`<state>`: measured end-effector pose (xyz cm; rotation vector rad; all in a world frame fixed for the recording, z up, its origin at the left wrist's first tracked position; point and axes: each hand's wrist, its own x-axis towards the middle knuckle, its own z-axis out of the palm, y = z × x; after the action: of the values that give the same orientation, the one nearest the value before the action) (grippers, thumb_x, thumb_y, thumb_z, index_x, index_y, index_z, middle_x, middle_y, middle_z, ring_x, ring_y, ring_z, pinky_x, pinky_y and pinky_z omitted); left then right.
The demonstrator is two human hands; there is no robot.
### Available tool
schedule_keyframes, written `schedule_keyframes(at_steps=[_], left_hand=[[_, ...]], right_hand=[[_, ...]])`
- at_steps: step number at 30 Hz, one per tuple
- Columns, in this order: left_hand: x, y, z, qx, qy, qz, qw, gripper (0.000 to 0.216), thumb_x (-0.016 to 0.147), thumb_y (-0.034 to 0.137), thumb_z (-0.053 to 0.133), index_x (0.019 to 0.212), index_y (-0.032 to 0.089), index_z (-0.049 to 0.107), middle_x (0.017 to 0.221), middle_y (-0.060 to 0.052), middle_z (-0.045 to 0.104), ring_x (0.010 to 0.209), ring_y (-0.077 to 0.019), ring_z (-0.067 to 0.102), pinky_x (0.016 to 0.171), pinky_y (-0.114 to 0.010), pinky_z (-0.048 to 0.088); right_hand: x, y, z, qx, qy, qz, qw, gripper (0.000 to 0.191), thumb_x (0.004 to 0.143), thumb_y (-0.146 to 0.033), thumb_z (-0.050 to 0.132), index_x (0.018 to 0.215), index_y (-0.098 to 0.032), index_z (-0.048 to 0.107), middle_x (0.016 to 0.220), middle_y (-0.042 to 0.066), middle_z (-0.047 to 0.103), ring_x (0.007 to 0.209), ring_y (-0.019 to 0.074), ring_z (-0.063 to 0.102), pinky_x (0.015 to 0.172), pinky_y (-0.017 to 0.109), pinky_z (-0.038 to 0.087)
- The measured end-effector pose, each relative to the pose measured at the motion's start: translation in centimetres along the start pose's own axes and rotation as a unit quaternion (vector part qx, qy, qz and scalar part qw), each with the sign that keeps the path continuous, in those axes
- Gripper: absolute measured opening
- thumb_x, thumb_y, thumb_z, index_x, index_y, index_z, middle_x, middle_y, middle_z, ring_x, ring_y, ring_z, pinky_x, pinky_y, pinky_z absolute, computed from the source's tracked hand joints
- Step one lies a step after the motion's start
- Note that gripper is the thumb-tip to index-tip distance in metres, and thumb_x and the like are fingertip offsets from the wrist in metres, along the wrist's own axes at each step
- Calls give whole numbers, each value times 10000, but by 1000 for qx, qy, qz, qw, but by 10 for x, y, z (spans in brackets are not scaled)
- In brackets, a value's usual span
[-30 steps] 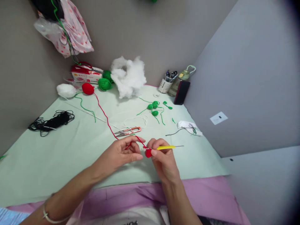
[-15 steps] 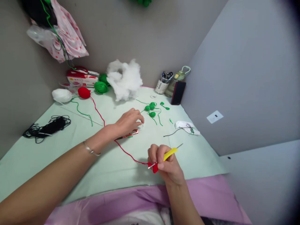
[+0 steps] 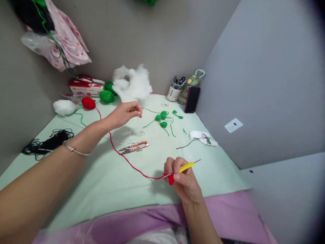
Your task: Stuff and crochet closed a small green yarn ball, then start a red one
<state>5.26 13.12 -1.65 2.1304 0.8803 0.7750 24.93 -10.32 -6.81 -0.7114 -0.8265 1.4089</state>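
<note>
Above the middle of the table, my left hand (image 3: pixel 124 113) pinches a strand of white yarn (image 3: pixel 138 131), which hangs from the fingertips into loose loops. Those loops lie over orange-handled thread snips (image 3: pixel 141 145). Near the front edge, my right hand (image 3: pixel 184 178) is closed around a yellow-handled crochet hook (image 3: pixel 186 166) and a small red crocheted piece (image 3: pixel 171 179). The hook's metal tip lies at the red piece. Red yarn (image 3: pixel 129 162) runs from this piece across the table to a red yarn ball (image 3: pixel 88 103) at the back left.
Green crocheted balls (image 3: pixel 163 116) with tails lie mid-table. White stuffing (image 3: pixel 133 83), green yarn (image 3: pixel 107 97), a white yarn ball (image 3: pixel 64 106) and a tissue box (image 3: pixel 87 88) stand behind. Black yarn (image 3: pixel 48 142) lies left; a phone (image 3: pixel 192 100), bottle (image 3: pixel 193 81) and pen cup (image 3: pixel 174 92) are back right.
My left hand has risen up and left from beside the snips, lifting the white yarn strand. The snips and white loops now show fully. My right hand keeps its hold on the hook and red piece.
</note>
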Motion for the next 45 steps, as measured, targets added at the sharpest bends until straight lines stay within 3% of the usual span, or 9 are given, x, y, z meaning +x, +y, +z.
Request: schedule_keyframes(at_steps=[5, 9, 13, 17, 23, 35, 41, 43, 45], left_hand=[[-16, 38, -36, -115, 101, -38, 988, 277, 822, 334, 693, 1001, 124, 681, 834, 8, 733, 854, -141, 675, 825, -277, 482], [-23, 66, -63, -164, 176, -35, 970, 465, 949, 301, 414, 1316, 65, 575, 970, 100, 704, 1159, -202, 656, 842, -269, 430], [-16, 72, -83, -267, 331, 44, 904, 71, 908, 207, 654, 969, 198, 690, 837, 56, 706, 707, -59, 670, 615, -170, 470], [-17, 73, -96, -283, 329, 77, 898, 83, 917, 164, 703, 922, 221, 643, 838, 42, 657, 708, -80, 623, 789, -284, 568], [-22, 75, -112, -267, 324, 75, 904, 98, 910, 201, 732, 933, 211, 638, 855, 30, 663, 784, -116, 606, 1038, -436, 520], [-24, 94, -120, -286, 277, 93, 912, 109, 954, 41, 617, 894, 131, 624, 723, 50, 696, 611, -70, 645, 687, -238, 559], [-13, 84, -119, -202, 278, 75, 936, 135, 895, 91, 707, 814, 173, 637, 656, 58, 661, 644, -105, 635, 729, -325, 570], [-10, 82, -124, -146, 332, 97, 927, 169, 835, 133, 790, 779, 179, 638, 642, 60, 630, 696, -112, 640, 755, -324, 549], [-14, 84, -128, -116, 452, 162, 870, 162, 832, 186, 803, 821, 208, 643, 673, 65, 615, 666, -108, 635, 668, -299, 502]], right_hand=[[2, 2, 5, 17, -8, -4, 1000, 212, 714, -270, 881, 699, -221, 675, 671, -19, 607, 567, 106, 536, 547, 246, 415], [2, 2, 9, 38, -20, 5, 999, 163, 745, -236, 862, 738, -220, 700, 707, -20, 617, 609, 119, 641, 593, 253, 488], [4, 0, 13, 29, -20, 19, 999, 188, 733, -236, 871, 728, -204, 686, 728, -23, 615, 525, 94, 619, 527, 231, 502], [7, 0, 17, 28, -27, 27, 999, 185, 727, -239, 873, 714, -203, 692, 711, -23, 602, 493, 74, 568, 467, 197, 485], [9, 3, 21, 18, -26, 36, 999, 191, 735, -243, 862, 722, -196, 678, 704, -30, 567, 477, 56, 522, 468, 185, 458], [11, 7, 23, 23, -28, 46, 998, 148, 745, -238, 855, 731, -201, 712, 712, -28, 556, 486, 39, 510, 477, 163, 472], [11, 5, 25, 24, -27, 50, 998, 155, 731, -232, 866, 720, -197, 716, 699, -29, 555, 477, 41, 504, 474, 168, 464], [11, 5, 25, 22, -22, 54, 998, 154, 729, -232, 867, 718, -195, 719, 703, -26, 560, 481, 45, 513, 477, 173, 459], [12, 6, 25, 20, -14, 59, 998, 161, 723, -243, 874, 712, -190, 722, 704, -26, 560, 477, 48, 524, 474, 179, 446]])
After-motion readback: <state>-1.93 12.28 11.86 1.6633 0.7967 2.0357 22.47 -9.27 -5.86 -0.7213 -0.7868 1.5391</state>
